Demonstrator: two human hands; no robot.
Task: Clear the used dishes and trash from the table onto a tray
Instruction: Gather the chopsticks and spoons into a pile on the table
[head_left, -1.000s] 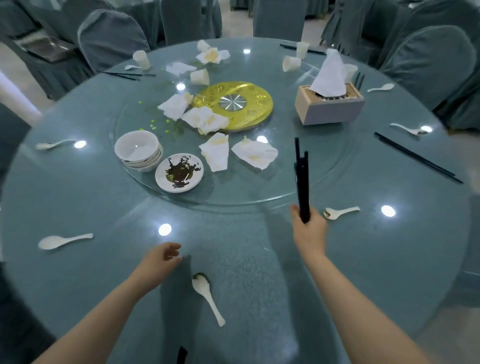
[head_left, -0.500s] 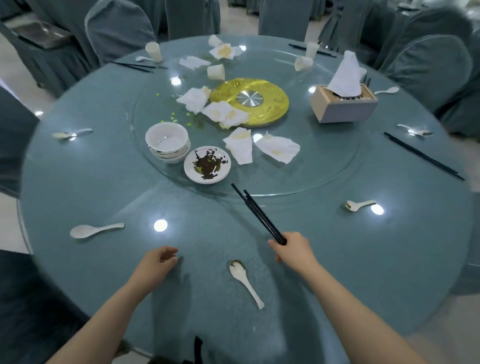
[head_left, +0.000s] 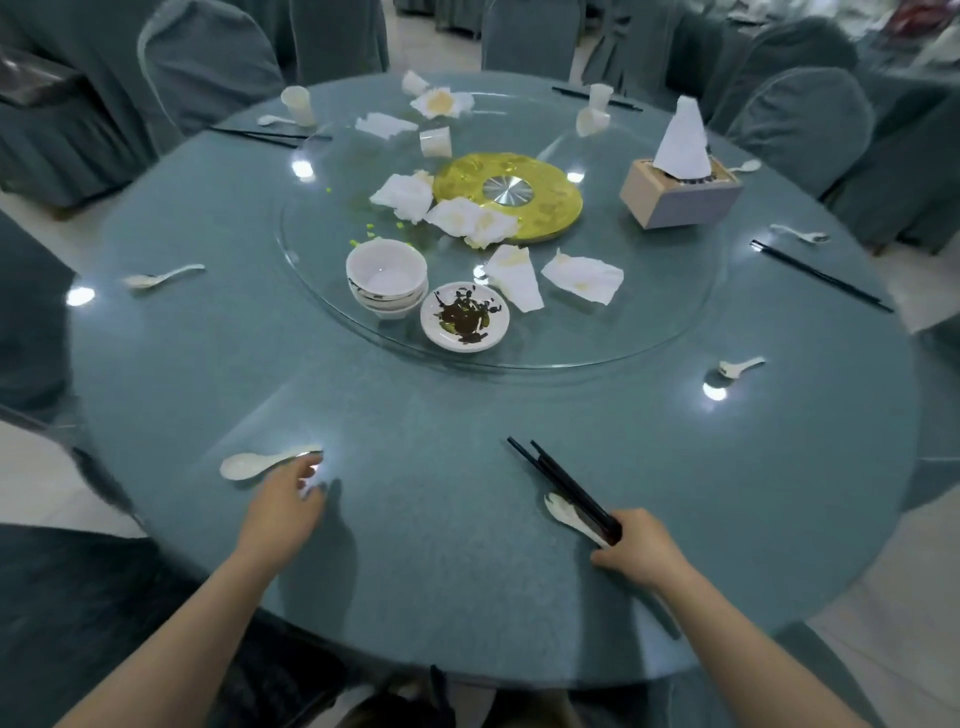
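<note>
Chopsticks (head_left: 563, 486): being gripped in the right hand (head_left: 641, 551), tips slanting over the near spoon (head_left: 569, 514) on the tabletop (head_left: 441, 519).
Left hand (head_left: 283, 506): reaching, fingers relaxed, toward another spoon (head_left: 260, 462).
Risk: chopsticks could be knocking the near spoon away.

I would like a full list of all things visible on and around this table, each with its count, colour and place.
Round table: one, blue-grey, fills the view.
Glass turntable: one, clear, table centre.
Gold disc: one, turntable centre.
Stacked bowls: one stack, white, turntable's near left.
Dirty plate: one, white with dark sauce, beside the bowls.
Used napkins: about seven, white, stained, on the turntable.
Paper cups: about four, white, far side.
Tissue box: one, beige, right of the disc.
Spoons: seven seen, white, round the table edge.
Chopsticks: black pairs at right and far side.
Chairs: several, blue-grey covers.
Left hand: reaching at a spoon.
Right hand: grips held chopsticks.
</note>
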